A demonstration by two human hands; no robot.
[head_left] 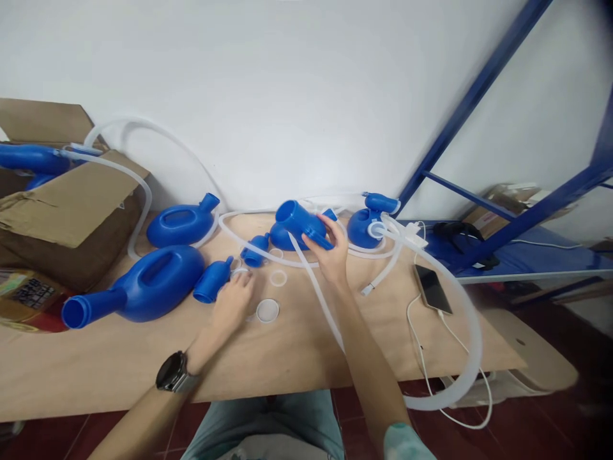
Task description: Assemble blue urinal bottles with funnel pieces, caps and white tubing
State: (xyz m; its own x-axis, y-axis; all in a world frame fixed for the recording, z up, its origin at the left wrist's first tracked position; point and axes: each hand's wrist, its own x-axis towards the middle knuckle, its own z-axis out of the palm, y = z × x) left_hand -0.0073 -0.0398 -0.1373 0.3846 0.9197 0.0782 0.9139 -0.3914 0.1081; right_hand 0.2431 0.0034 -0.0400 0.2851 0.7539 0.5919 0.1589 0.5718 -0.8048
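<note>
My right hand (332, 252) grips a blue plastic funnel-like piece (302, 220), its wide round mouth turned up and to the left, above the table. Reaching down to the tabletop, my left hand (234, 294) has its fingers curled by a whitish ring (239, 273); whether it holds the ring is hidden. Just left of that hand lies a small blue cup-shaped piece (212, 281), with another blue piece (256, 250) behind. A clear ring (278, 278) and a round white cap (267, 311) lie right of my left hand. A translucent tube (318, 294) passes below the held piece.
Two blue bottles (160, 281) stand at the left beside an open cardboard box (71, 198) and a jar (31, 300). More blue bottles (361, 229) and a looping hose (472, 332) are at the right. A phone (432, 289) with a cable lies near a blue metal frame (474, 83).
</note>
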